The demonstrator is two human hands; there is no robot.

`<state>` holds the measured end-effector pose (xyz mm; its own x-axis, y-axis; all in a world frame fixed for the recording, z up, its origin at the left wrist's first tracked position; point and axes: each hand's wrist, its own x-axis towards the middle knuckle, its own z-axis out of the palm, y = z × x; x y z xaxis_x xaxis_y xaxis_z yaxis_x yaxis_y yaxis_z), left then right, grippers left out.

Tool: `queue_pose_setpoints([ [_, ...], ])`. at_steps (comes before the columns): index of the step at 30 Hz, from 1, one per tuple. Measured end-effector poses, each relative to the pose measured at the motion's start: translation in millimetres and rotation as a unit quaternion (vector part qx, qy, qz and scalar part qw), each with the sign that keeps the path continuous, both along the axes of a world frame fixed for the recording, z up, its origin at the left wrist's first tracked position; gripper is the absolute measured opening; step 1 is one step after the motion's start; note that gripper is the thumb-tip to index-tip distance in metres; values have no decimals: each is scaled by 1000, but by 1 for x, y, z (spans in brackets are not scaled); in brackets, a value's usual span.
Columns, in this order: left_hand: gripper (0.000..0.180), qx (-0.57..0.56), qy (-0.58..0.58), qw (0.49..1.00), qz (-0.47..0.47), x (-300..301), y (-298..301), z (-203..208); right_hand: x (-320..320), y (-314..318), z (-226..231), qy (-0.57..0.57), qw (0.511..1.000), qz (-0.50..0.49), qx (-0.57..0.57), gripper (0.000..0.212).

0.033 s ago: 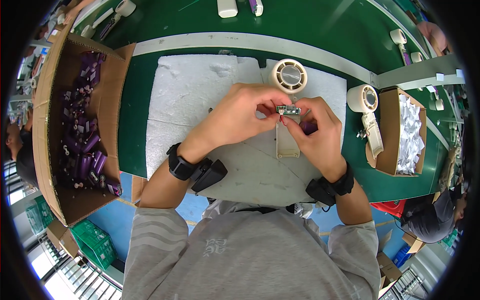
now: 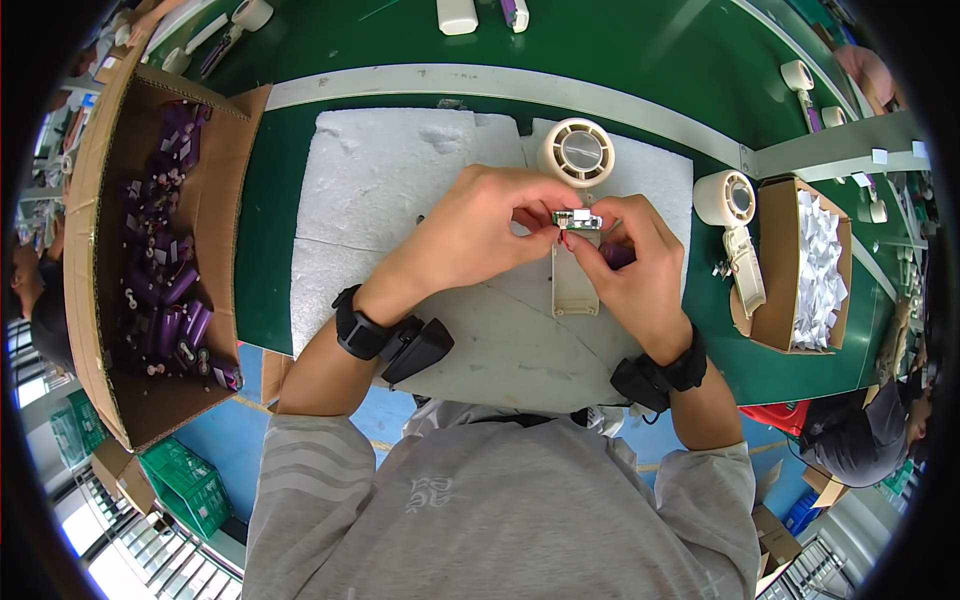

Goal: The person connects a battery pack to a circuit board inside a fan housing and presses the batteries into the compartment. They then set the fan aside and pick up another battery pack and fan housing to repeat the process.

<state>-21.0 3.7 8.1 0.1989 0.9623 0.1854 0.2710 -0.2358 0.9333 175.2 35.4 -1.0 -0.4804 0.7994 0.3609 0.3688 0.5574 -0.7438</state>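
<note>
Fingers (image 2: pixel 556 191) of both hands (image 2: pixel 472 228) (image 2: pixel 648 262) curl inward, apparently pinching a circuit board (image 2: pixel 577 219).

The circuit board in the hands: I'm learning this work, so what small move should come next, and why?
Perhaps lower the circuit board toward the cream casing: the left hand and right hand hold it over the casing, not yet seated inside.
</note>
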Motion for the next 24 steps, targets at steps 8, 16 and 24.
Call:
queue_pose_setpoints([
  [8,26,-6,30,999,17,-2,0,-1,0,1,2,-4,1000,-23,5,34],
  [16,25,43,25,998,34,5,-1,-5,1,3,-1,-9,998,-19,54,37],
  [24,21,57,12,997,44,6,1,-8,2,6,0,-11,998,-15,60,36],
])
